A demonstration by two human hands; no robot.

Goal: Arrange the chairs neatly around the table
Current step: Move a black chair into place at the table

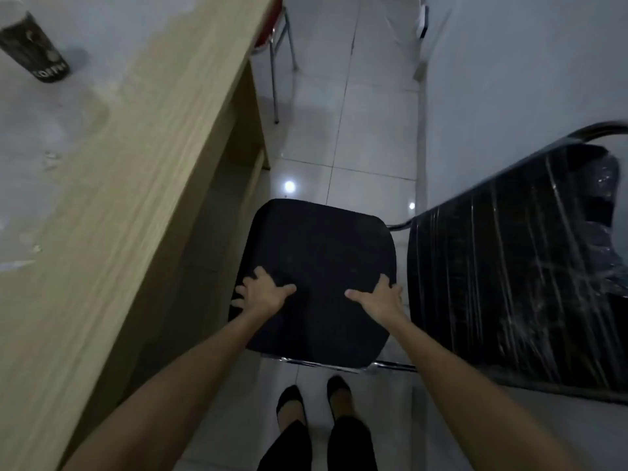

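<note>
A black padded chair (323, 253) stands on the tiled floor right beside the wooden table (142, 171), seen from above. My left hand (261, 294) grips its left edge and my right hand (382, 299) grips its right edge, thumbs lying on the pad. A second black chair (516, 273), wrapped in clear plastic film, stands close on the right, almost touching the first. Further back a red-seated chair with metal legs (277, 45) is tucked partly under the table's far end.
A dark coffee cup (37, 49) stands on the table top at the upper left. A white wall (509, 62) runs along the right. My feet in black shoes (312, 399) stand on the pale tiles behind the chair.
</note>
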